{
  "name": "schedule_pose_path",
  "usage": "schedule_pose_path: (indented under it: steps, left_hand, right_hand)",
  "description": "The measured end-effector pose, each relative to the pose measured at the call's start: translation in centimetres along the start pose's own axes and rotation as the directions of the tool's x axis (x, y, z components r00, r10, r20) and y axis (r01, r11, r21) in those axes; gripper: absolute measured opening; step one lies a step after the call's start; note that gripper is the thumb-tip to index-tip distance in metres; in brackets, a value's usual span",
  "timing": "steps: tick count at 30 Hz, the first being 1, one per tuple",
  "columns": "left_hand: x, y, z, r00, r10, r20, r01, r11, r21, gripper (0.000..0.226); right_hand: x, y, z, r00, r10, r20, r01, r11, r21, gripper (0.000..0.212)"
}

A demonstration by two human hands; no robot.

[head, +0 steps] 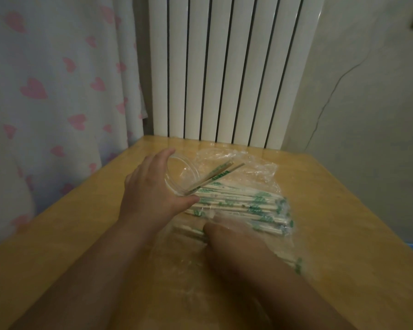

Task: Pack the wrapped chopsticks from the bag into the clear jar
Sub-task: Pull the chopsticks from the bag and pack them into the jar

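1. Near the table's (81,234) far edge, the clear jar (181,172) is gripped, tilted, by the left hand (150,194); its protruding wrapped chopsticks (215,178) could be spilled.
2. Within the bag (260,172), the right hand's (229,239) grip cannot be told; plastic could be snagged.

Dim, low-contrast. Brightest area is found on the radiator (224,67); weak glare is seen on the table (308,177) near it. Foreground is darkened, soft. Edges are bent by lens.
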State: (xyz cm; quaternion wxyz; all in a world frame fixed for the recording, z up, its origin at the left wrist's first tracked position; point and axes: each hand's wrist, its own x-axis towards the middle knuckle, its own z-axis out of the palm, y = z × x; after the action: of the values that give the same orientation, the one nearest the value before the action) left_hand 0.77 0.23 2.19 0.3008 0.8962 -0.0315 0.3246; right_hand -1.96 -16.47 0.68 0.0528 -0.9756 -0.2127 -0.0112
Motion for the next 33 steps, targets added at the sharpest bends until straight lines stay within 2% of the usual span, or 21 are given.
schedule_pose_path:
  steps: [4, 9, 15, 19, 22, 24, 27, 30, 33]
  left_hand:
    - [0.2, -0.1, 0.0, 1.0, -0.008, -0.004, 0.008, 1.0, -0.002, 0.101]
    - [0.2, -0.2, 0.0, 1.0, -0.021, -0.004, 0.021, 1.0, -0.003, 0.102]
    - [0.5, -0.2, 0.1, 0.999, -0.027, 0.039, 0.026, 0.999, 0.027, 0.105]
    - [0.4, -0.2, 0.2, 0.999, -0.01, 0.038, 0.009, 1.0, 0.024, 0.105]
    - [0.2, -0.1, 0.0, 0.999, 0.021, 0.043, -0.022, 0.999, 0.026, 0.1]
    - [0.0, 0.0, -0.1, 0.998, 0.032, 0.051, -0.033, 0.999, 0.011, 0.093]
    - [0.1, -0.1, 0.0, 1.0, -0.003, 0.03, 0.002, 1.0, 0.025, 0.092]
    - [0.2, -0.3, -0.1, 0.997, -0.074, 0.008, 0.074, 0.996, 0.039, 0.099]
    - [0.4, -0.4, -0.3, 0.994, -0.107, 0.005, 0.107, 0.993, 0.055, 0.1]
  right_hand:
    - [-0.8, -0.6, -1.3, 0.997, -0.049, -0.061, 0.052, 0.998, 0.034, 0.025]
    - [-2.6, -0.7, -3.5, 0.993, -0.106, -0.05, 0.108, 0.993, 0.043, 0.005]
    - [-3.8, -0.6, -6.0, 0.957, -0.124, -0.261, 0.108, 0.991, -0.075, 0.015]
    - [-3.5, -0.1, -6.2, 0.879, -0.123, -0.461, 0.049, 0.984, -0.171, 0.026]
    - [-3.0, 0.8, -5.9, 0.752, -0.15, -0.642, 0.031, 0.981, -0.192, 0.032]
    - [-2.7, 1.3, -5.5, 0.703, -0.163, -0.692, 0.037, 0.981, -0.193, 0.034]
    - [-2.7, 1.2, -5.9, 0.633, -0.089, -0.769, 0.016, 0.995, -0.101, 0.035]
    - [-2.7, 1.5, -5.4, 0.624, 0.0, -0.782, -0.014, 1.0, -0.011, 0.032]
    - [-2.2, 1.9, -4.5, 0.593, 0.084, -0.801, 0.05, 0.989, 0.141, 0.035]
